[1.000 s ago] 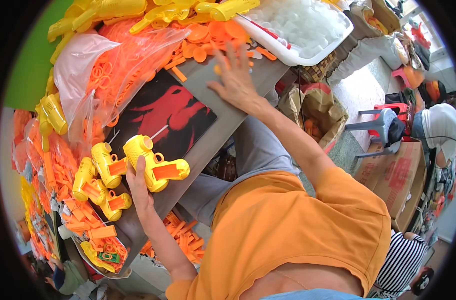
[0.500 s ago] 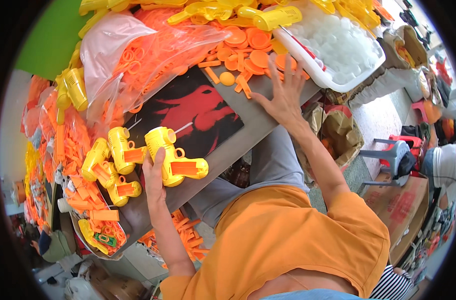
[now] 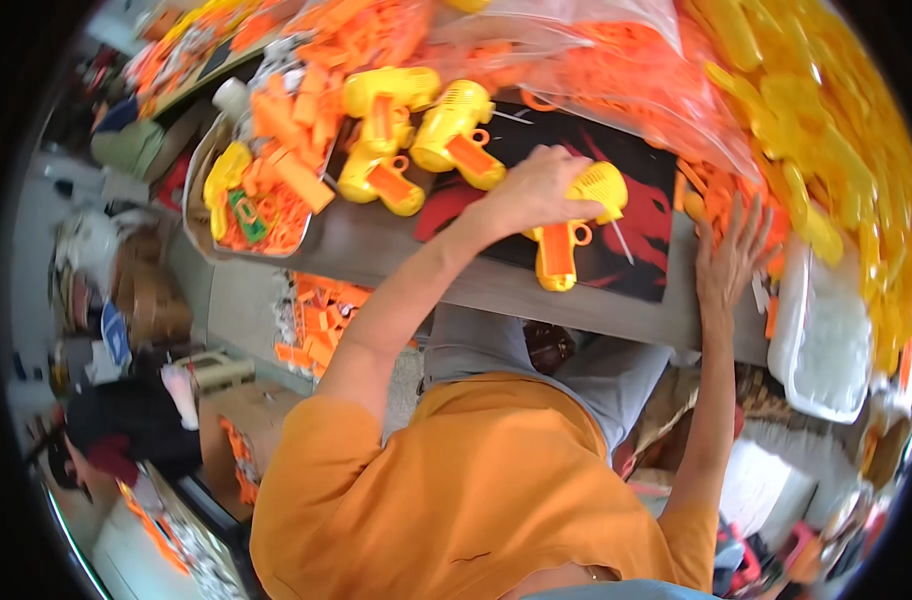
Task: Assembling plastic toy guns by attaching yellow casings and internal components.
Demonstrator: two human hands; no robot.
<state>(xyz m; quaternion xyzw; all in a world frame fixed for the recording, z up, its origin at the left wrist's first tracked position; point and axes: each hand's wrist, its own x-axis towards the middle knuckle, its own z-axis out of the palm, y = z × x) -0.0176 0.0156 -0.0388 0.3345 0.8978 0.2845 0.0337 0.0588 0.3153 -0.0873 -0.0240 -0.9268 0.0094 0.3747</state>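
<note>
My left hand (image 3: 541, 188) is closed around the barrel of a yellow toy gun (image 3: 556, 262) with an orange panel in its grip and a ring-shaped trigger. The gun lies over the black and red mat (image 3: 636, 262), and a thin pale stick (image 3: 624, 243) shows beside it. To its left, another yellow toy gun (image 3: 456, 135) rests at the mat's edge, with more of the same kind (image 3: 384, 182) further left. My right hand (image 3: 731, 252) spreads its fingers over loose orange plastic parts (image 3: 718, 195) right of the mat and appears to hold nothing.
A clear bag of orange rings (image 3: 616, 85) lies behind the mat. Yellow shells (image 3: 806, 110) pile up at far right, above a white tub (image 3: 791, 345) of translucent pieces. At left, a box (image 3: 201, 190) holds orange parts. The grey table edge (image 3: 456, 285) runs before my lap.
The view has turned left. My left hand has brought the toy gun rightward across the mat, away from the others. My right hand stays by the orange parts, fingers still spread.
</note>
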